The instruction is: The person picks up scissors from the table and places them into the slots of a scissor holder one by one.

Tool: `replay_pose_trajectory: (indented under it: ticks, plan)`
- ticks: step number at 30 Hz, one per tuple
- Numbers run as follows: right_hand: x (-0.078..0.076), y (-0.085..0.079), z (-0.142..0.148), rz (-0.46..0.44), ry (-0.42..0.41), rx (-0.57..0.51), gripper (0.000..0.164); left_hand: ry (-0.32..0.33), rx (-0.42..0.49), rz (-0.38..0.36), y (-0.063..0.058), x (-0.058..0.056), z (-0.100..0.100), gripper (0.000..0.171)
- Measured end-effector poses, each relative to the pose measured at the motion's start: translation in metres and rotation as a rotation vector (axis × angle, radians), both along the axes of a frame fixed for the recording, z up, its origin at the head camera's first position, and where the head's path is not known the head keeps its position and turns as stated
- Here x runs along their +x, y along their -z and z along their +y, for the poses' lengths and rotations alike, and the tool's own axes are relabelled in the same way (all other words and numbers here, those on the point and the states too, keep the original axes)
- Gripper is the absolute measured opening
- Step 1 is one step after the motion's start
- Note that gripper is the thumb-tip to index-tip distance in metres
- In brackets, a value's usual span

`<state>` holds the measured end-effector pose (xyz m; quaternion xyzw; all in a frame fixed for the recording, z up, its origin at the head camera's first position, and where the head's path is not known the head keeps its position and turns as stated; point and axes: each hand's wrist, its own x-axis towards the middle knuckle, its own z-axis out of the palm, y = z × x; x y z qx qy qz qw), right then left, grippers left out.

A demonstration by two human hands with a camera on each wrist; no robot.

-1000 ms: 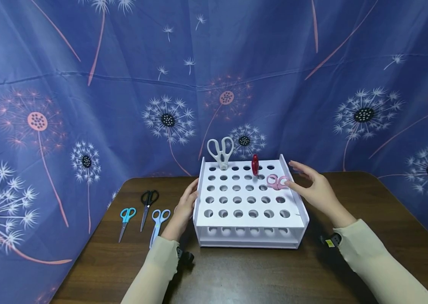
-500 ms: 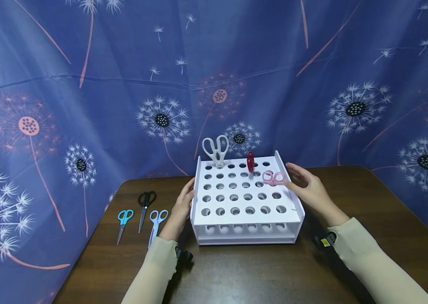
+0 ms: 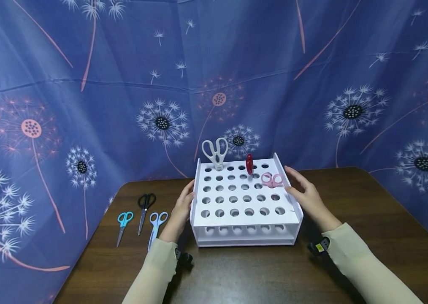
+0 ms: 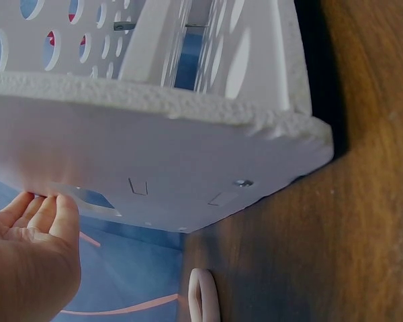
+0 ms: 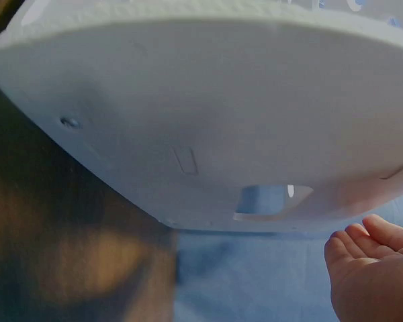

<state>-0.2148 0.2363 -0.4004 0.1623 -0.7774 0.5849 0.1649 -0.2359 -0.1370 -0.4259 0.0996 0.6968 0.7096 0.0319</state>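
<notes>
A white rack [image 3: 242, 217] with rows of round holes stands on the table between my hands. My left hand [image 3: 179, 211] touches its left side panel [image 4: 114, 161], fingers fairly straight. On the other side, my right hand [image 3: 309, 198] lies at the right side panel [image 5: 188, 114], fingers extended; whether its fingertips touch is unclear. White scissors [image 3: 219, 166] stand handles-up in the back row. Red scissors [image 3: 249, 164] stand edge-on right of them. Pink scissors [image 3: 272, 180] sit in a hole near the right panel. The blades in the rack are mostly hidden.
Left of the rack, teal scissors [image 3: 124, 218], black scissors [image 3: 145, 202] and light blue scissors [image 3: 157, 219] lie on the brown wooden table [image 3: 237, 274]. A blue dandelion-print cloth [image 3: 293, 84] hangs behind the table.
My right thumb has drawn back from beside the pink scissors to the right panel's edge. The left hand keeps its place at the left panel. The head view has shifted slightly.
</notes>
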Motion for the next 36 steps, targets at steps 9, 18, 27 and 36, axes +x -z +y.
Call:
replay_pose_trajectory:
  ticks: [9, 18, 27, 36]
  plan:
    - [0.006, 0.009, -0.005, -0.099, -0.012, -0.129, 0.052, -0.004, -0.004, -0.021, 0.005, 0.005, 0.002, 0.051]
    - [0.004, 0.010, -0.003, -0.095, -0.011, -0.164, 0.051, -0.018, -0.007, -0.012, 0.005, 0.006, 0.003, 0.051]
    - [0.001, 0.010, -0.011, -0.133, -0.011, -0.199, 0.052, -0.035, -0.005, -0.015, 0.004, 0.004, -0.006, 0.052]
    - [0.004, 0.006, -0.010, -0.166, 0.029, -0.236, 0.051, -0.030, -0.009, 0.007, -0.004, 0.004, 0.000, 0.050]
